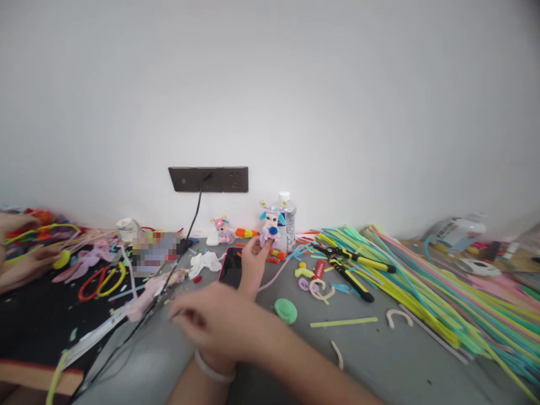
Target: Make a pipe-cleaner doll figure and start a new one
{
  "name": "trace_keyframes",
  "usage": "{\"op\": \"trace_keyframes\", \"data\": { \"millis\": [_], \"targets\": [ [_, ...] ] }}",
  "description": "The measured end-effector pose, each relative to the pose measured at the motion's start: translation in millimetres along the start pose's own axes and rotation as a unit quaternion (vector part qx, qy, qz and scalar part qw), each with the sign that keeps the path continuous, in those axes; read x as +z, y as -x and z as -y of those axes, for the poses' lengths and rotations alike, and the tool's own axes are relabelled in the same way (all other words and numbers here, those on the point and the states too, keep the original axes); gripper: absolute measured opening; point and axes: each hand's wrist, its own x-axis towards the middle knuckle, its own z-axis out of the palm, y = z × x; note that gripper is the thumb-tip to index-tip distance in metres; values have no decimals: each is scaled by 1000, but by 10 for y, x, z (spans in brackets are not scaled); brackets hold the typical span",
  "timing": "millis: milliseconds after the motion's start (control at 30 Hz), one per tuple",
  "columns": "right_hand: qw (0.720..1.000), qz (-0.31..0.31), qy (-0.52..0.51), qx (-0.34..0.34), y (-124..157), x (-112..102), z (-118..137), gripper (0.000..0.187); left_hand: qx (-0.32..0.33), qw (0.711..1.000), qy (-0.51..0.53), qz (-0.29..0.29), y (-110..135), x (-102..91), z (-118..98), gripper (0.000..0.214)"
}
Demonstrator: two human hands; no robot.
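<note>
Bare arms; pale bracelet [214, 368] at wrist of left hand [252, 263]

We're at a craft bench here, a hobby workshop by the look of it. At three o'clock a great heap of fuzzy craft stems [442, 292] in neon green, yellow, blue and pink fans across the grey tabletop [379, 360]. At one o'clock, yellow-handled cutters [350, 270] lie among snipped, curled offcuts. Dead ahead at twelve there's a little twisted figure [270, 225], with a second figure [221, 228] towards eleven. At nine o'clock another person's hands [25, 264] sit among more bent stems. Behind it all is a plain white wall with a socket strip [208, 179]. Home or studio, we can't quite tell.
</note>
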Motion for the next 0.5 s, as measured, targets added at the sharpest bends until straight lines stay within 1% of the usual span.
{"op": "trace_keyframes", "data": {
  "millis": [67, 100, 133, 200, 233, 300, 367, 400, 433, 500],
  "targets": [
    [996, 30, 64, -53, -376, 393, 160, 21, 21, 1000, 0, 22, -11, -13, 27, 24],
    [993, 31, 101, -60, -568, 580, 208, 25, 27, 999, -2, 26, -18, -21, 36, 25],
    [990, 31, 136, -33, -751, 749, 234, 26, 30, 999, -3, 27, -27, -29, 42, 26],
    [979, 43, 175, 94, -1053, 1018, 228, 31, 35, 999, -2, 29, -46, -43, 50, 26],
    [968, 73, 184, 155, -1157, 1116, 198, 34, 37, 999, -1, 29, -55, -50, 53, 26],
    [951, 128, 173, 220, -1263, 1243, 104, 35, 42, 999, 1, 27, -65, -57, 60, 26],
    [941, 164, 140, 260, -1247, 1295, -1, 38, 45, 999, 1, 27, -60, -55, 68, 25],
    [940, 167, 124, 271, -1205, 1297, -45, 41, 45, 999, 0, 27, -51, -51, 71, 24],
    [941, 156, 110, 278, -1147, 1284, -76, 43, 45, 999, 0, 29, -39, -45, 72, 24],
    [952, 104, 92, 273, -998, 1220, -90, 38, 43, 998, 0, 35, -13, -29, 68, 24]
  ]
}}
